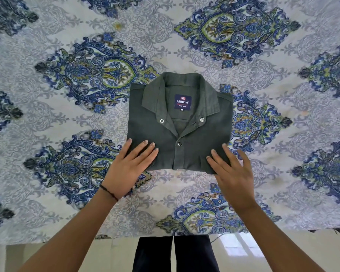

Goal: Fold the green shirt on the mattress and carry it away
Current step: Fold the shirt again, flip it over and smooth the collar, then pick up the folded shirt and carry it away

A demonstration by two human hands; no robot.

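While the shirt (180,122) lies folded near the mattress (283,173) front edge, both hands are open. We should slide left hand (129,165) and right hand (232,173) under evenly.

Brightness: I see an evenly lit, fairly bright scene in soft daylight.
Light source: a pale window-shaped patch shines on the floor tiles (241,246) at lower right; its origin is possibly behind me.
Shadows: faint and soft, a thin dark edge under the folded green shirt (177,134).
Glare: only that floor patch.
Focus: I read the collar label (183,102) sharply.
Blur: the bedsheet (47,118) pattern smears at the far left and top corners.
Distortion: wide-angle bowing makes the mattress edge curve and my forearms splay outward.
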